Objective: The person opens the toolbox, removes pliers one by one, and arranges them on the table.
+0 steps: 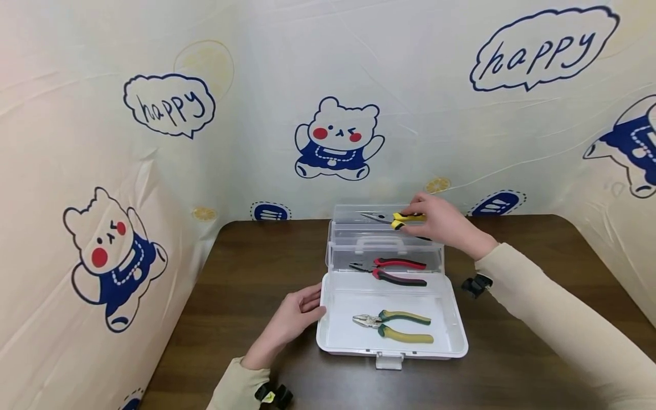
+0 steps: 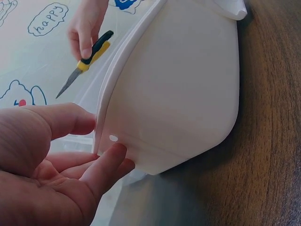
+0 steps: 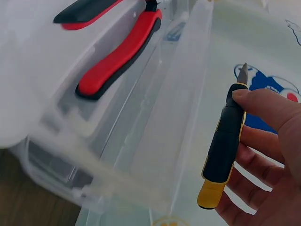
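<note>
Near the middle of the table stands an opened white toolbox (image 1: 338, 336) with clear trays (image 1: 353, 232) at its back. My left hand (image 1: 293, 316) grips its left rim, thumb on the edge and fingers against the outer wall. Over the rear clear tray, my right hand (image 1: 435, 219) holds long-nose pliers (image 3: 225, 136) with yellow and black handles, jaws pointing left. Combination pliers (image 1: 407, 338) with green and yellow handles lie in the white compartment. Red and black pliers (image 1: 400, 262) lie where the front clear tray meets the white part.
The toolbox stands on a dark brown wooden table (image 1: 246, 273). A pale cloth (image 1: 256, 85) printed with bears and the word "happy" hangs behind and at both sides. A clear latch (image 1: 389, 361) sticks out at the box's front edge.
</note>
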`<action>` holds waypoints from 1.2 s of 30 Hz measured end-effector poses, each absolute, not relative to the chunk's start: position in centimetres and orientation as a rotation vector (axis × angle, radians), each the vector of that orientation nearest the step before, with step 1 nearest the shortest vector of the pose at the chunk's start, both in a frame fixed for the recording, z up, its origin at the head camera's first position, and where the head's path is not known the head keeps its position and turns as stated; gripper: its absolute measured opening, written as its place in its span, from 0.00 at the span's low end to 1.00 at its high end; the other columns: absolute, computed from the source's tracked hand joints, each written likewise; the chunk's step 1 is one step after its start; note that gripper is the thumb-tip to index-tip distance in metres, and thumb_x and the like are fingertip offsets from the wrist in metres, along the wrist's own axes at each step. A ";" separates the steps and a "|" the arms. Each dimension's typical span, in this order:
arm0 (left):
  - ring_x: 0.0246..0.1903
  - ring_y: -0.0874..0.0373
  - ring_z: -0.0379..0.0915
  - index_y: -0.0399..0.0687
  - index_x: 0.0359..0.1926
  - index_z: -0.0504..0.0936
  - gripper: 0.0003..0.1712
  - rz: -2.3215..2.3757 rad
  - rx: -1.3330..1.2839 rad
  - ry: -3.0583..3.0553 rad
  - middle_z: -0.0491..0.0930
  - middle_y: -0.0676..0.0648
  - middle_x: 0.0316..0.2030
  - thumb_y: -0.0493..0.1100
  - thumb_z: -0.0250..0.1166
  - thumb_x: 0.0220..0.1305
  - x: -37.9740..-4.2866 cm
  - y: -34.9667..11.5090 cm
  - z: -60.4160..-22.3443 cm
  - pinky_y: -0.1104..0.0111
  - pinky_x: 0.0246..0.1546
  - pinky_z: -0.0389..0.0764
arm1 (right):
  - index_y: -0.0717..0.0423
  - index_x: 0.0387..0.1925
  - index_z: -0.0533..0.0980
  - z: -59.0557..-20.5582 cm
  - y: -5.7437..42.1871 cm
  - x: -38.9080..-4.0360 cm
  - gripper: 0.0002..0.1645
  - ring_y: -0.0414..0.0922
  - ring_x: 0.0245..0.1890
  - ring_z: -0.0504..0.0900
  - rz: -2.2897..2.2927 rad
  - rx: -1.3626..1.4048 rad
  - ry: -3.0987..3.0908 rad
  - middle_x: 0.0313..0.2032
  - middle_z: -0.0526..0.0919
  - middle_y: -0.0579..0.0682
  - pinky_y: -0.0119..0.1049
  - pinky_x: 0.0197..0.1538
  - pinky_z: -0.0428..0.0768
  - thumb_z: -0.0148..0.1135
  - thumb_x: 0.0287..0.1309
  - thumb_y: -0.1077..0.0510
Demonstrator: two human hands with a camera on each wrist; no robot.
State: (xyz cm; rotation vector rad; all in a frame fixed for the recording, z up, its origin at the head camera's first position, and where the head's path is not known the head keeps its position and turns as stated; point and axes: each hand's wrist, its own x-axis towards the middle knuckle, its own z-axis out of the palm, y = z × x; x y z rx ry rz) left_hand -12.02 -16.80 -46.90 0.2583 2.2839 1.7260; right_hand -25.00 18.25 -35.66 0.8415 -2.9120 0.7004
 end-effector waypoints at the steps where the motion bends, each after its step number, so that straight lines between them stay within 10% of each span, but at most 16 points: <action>1: 0.63 0.35 0.76 0.25 0.71 0.69 0.31 1.722 0.256 2.288 0.74 0.26 0.65 0.29 0.64 0.70 -12.0 -16.8 -46.9 0.59 0.58 0.82 | 0.62 0.53 0.86 -35.6 18.7 -24.8 0.22 0.51 0.39 0.77 0.704 0.832 -2.914 0.45 0.82 0.55 0.43 0.40 0.78 0.76 0.59 0.56; 36: 0.64 0.33 0.75 0.24 0.72 0.67 0.31 1.750 0.256 2.262 0.73 0.24 0.65 0.29 0.63 0.70 -12.0 -16.9 -47.2 0.61 0.59 0.82 | 0.71 0.49 0.85 -42.3 37.3 -19.5 0.27 0.48 0.33 0.72 0.656 0.256 -2.983 0.34 0.79 0.56 0.38 0.30 0.70 0.77 0.59 0.51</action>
